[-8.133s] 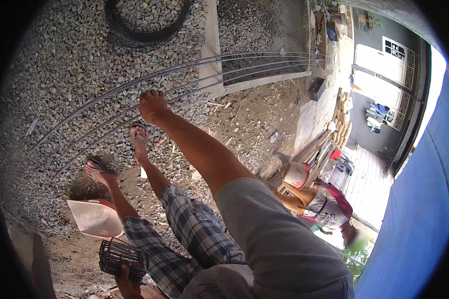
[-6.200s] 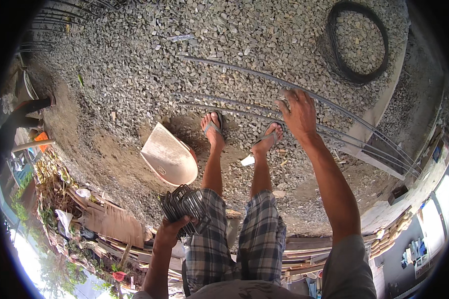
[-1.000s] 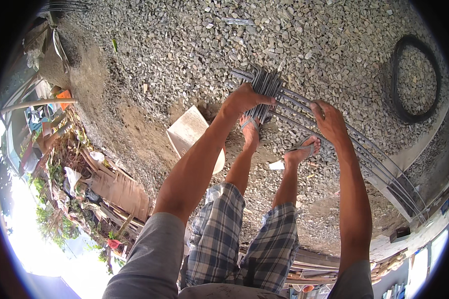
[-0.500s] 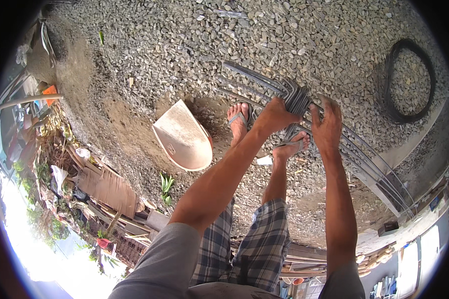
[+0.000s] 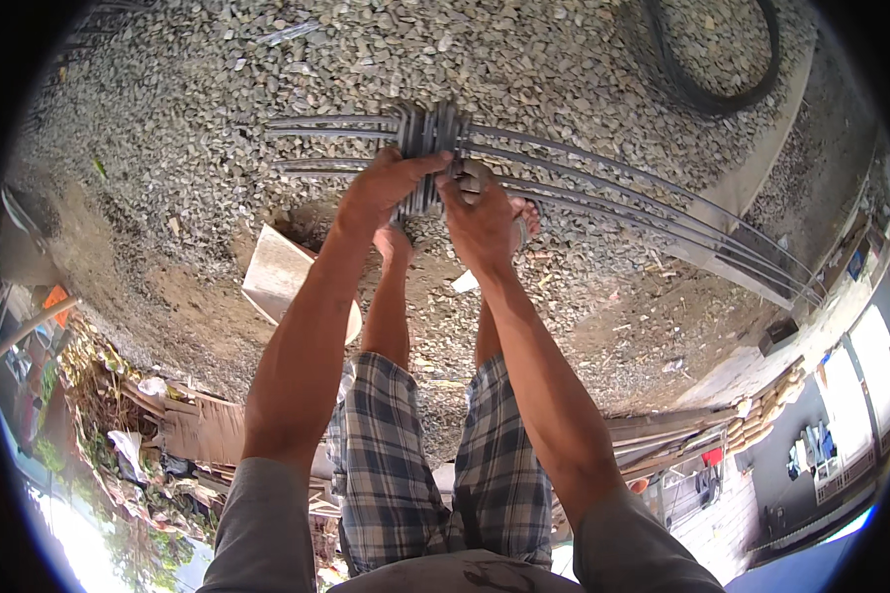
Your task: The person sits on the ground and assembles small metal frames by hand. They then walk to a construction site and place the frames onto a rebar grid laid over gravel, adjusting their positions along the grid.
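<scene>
A tight bundle of bent steel rebar stirrups [image 5: 430,124] surrounds several long rebars [image 5: 603,163] in front of me. My left hand [image 5: 386,188] grips the bundle's left side, its thumb lying across the top toward the right. Against the right side, my right hand [image 5: 480,217] is closed with curled fingers, and the two hands almost meet. The rebars' short ends stick out to the left, while their longer lengths run right toward a concrete edge. The undersides of the stirrups are partly hidden by my hands.
Gravel [image 5: 346,74] covers the ground. A coil of dark wire [image 5: 773,59] lies at the far right, near a concrete ledge [image 5: 752,272]. A cut-open pale container [image 5: 277,267] sits left of my feet, partly behind my left arm. Scrap wood and debris line the left edge.
The stirrup bundle has swung to point more straight across and appears farther left in view. My right hand has come in from beside the bundle to close on it. My left hand keeps its hold.
</scene>
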A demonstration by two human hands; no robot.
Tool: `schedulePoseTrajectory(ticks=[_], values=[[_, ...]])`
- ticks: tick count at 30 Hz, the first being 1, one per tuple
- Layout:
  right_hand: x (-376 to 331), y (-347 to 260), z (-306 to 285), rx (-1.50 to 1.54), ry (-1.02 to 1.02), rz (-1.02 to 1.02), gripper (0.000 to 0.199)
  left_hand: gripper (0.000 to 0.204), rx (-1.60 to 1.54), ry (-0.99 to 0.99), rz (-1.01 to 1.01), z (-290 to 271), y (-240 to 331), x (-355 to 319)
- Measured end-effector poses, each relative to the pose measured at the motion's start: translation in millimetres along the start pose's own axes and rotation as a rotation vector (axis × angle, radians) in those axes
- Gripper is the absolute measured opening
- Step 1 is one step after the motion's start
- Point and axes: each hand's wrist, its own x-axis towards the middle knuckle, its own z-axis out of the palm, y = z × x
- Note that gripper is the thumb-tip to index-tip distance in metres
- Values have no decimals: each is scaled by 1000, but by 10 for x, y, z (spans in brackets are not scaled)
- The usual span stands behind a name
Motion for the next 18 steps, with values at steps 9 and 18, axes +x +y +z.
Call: schedulePoseTrajectory(ticks=[9,18], values=[[-22,88,91,109,128,-40,35,25,22,-78,-19,57,131,-91],[117,295,-372,126,-127,130,37,39,337,-64,-5,324,91,-14]])
